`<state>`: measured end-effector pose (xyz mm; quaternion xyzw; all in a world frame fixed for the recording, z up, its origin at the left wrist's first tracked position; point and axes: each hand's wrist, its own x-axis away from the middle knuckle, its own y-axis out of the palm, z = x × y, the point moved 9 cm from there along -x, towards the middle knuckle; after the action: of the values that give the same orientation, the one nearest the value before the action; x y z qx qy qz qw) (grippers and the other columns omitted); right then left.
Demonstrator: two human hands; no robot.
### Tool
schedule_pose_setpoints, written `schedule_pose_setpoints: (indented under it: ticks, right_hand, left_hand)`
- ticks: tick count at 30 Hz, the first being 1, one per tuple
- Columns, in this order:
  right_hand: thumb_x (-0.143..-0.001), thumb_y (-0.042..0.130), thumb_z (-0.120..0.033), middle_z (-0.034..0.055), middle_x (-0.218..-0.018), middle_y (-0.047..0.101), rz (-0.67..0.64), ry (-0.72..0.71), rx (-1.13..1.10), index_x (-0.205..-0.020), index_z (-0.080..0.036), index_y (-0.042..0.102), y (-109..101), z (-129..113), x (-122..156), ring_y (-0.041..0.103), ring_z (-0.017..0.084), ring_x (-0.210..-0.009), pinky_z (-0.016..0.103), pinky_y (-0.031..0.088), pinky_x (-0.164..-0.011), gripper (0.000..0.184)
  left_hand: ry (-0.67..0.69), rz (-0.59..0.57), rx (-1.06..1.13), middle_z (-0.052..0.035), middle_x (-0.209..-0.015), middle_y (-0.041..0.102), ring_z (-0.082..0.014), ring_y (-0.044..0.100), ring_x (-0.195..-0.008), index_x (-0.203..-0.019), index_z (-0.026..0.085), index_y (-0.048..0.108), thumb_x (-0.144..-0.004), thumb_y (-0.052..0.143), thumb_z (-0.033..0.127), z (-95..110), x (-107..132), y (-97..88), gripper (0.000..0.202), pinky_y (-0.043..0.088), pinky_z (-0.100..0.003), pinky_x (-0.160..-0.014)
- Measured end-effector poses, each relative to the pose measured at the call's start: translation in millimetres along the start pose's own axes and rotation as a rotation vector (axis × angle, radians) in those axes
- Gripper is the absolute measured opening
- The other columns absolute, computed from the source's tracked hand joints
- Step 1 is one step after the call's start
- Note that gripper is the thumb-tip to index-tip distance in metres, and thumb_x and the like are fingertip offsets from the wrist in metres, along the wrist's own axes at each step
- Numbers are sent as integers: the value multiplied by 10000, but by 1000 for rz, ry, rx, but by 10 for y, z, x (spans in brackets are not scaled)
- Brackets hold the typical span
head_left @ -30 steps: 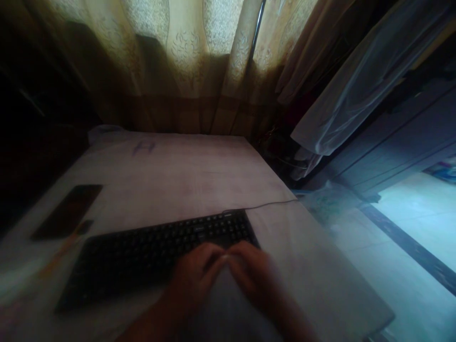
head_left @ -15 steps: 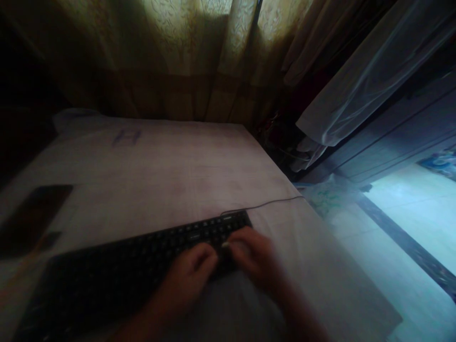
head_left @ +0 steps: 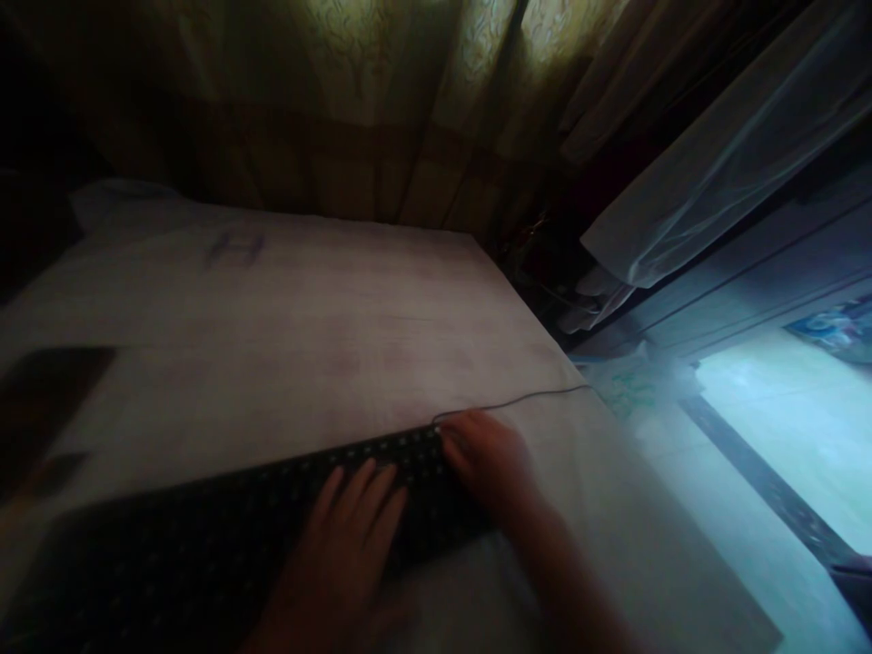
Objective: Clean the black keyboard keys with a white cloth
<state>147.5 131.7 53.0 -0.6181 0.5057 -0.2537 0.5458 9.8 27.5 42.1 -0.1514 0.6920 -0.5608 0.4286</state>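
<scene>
A long black computer keyboard (head_left: 224, 509) lies at a slant near the front of the cloth-covered table (head_left: 327, 336). My left hand (head_left: 347, 536) rests flat on its keys, fingers stretched out and slightly apart. At the keyboard's far right corner is my right hand (head_left: 487, 454), its fingers curled together in a pinch. A tiny pale spot shows at those fingertips, but what they hold, if anything, is too small and blurred to name. The keyboard's thin cable (head_left: 518, 398) leaves from beside the right fingertips and runs to the table's right edge.
A dark flat object (head_left: 47, 400) lies at the table's left, with a smaller dark item (head_left: 60, 472) by it. Patterned curtains (head_left: 354, 118) hang behind the table. White cloth (head_left: 708, 163) hangs at right, above a plastic bag (head_left: 630, 381) and pale floor.
My left hand has gone from curled to spread flat on the keys. My right hand has shifted slightly up to the keyboard's far right corner. The view has moved a little.
</scene>
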Motion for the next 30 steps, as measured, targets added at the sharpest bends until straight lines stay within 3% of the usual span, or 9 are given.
schedule_pose_setpoints:
  ticks: [10, 18, 30]
  right_hand:
    - [-879, 576, -158, 56, -850, 678, -35, -64, -4, -872, -199, 701, -21, -60, 125, 625, 188, -747, 283, 448, -648, 132]
    - [-862, 575, -150, 55, -845, 674, -50, -79, -43, -862, -203, 696, -49, -87, 248, 632, 183, -729, 276, 461, -637, 132]
    - [-835, 549, -128, 40, -804, 655, -119, -16, -94, -842, -204, 688, -29, -90, 493, 629, 181, -705, 279, 468, -611, 158]
  left_hand:
    - [-64, -31, 54, -140, -1404, 600, -323, 551, -1278, -1362, 133, 547, -918, 546, 511, -22, 29, 68, 583, 387, -508, -1080]
    - [-73, -38, 69, -133, -1402, 604, -314, 555, -1276, -1354, 148, 552, -931, 518, 512, -22, 17, 59, 559, 382, -494, -1083]
    - [-66, -33, 68, -143, -1407, 597, -326, 548, -1285, -1358, 129, 545, -910, 554, 502, -24, 15, 45, 583, 388, -503, -1084]
